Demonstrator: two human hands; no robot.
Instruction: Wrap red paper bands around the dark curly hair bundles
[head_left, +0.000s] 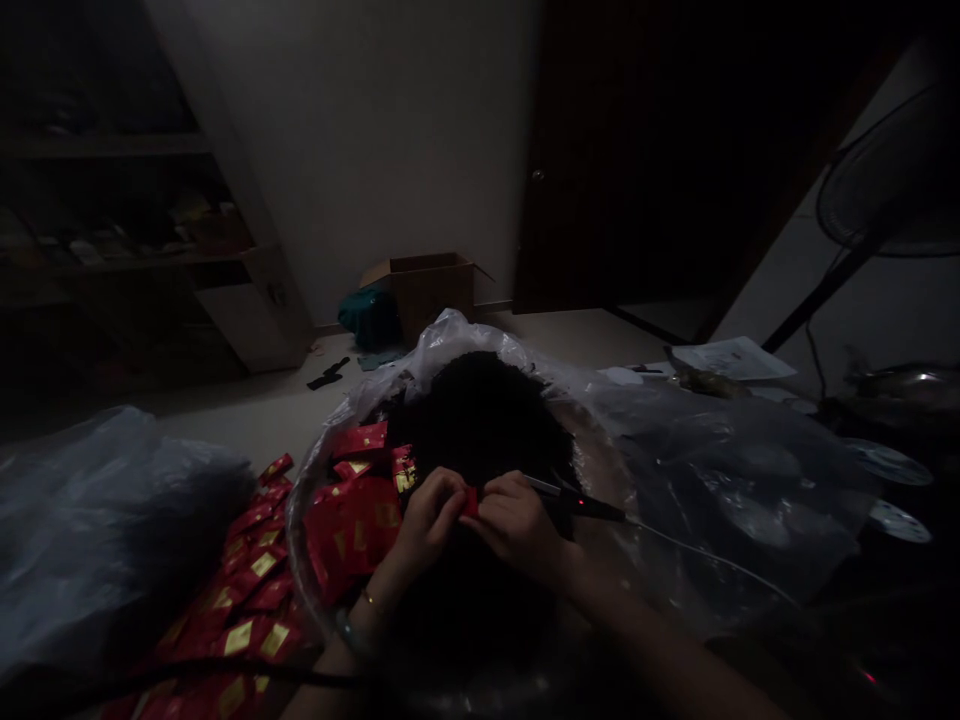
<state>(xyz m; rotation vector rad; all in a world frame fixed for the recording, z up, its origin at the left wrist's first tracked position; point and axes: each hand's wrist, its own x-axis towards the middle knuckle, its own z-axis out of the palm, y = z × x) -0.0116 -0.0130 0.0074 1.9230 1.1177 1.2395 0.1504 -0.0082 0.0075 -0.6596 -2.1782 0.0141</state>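
Note:
Between the fingertips of both hands is a small red packet (470, 502), mostly covered by the fingers. My left hand (435, 508) pinches its left side, and my right hand (517, 520) grips its right side. Both are above a dark heap of loose material (487, 415) in a wide basin lined with clear plastic (300, 540). Red packets with gold print (352, 530) lie inside the basin at the left. Just beyond my right hand rests a dark-handled tool (585, 503) with a red light, a metal end and a pale cord.
Many red and gold packets (255, 580) are piled left of the basin, beside a big plastic bag (112, 530). Clear plastic sheeting (735, 490) spreads at the right. A cardboard box (431, 295) stands by the wall, and a fan (892, 180) at the far right. The room is dim.

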